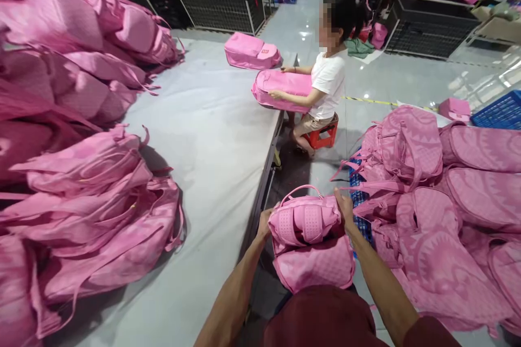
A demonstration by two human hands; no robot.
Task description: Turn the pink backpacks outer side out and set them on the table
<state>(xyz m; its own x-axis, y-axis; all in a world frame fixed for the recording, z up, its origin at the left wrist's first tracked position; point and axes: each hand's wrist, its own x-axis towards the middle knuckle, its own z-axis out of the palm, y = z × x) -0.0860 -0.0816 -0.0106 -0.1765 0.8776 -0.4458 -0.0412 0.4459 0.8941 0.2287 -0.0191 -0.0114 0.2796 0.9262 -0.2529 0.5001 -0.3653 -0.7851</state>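
Observation:
A pink bag (313, 268) with two dotted straps and a thin top loop rests at my lap, beside the table's edge. My left hand (265, 222) grips its upper left side, the fingers partly hidden behind the fabric. On the upper right side, my right hand (344, 207) is closed on the same bag. Both forearms reach in from the bottom of the view.
Pink bags (93, 200) are heaped on the left of the white table (215, 173). A person (329, 76) on a red stool (323, 133) handles another pink bag (288, 84). More bags (431, 227) lie over a blue crate (358, 190) on my right.

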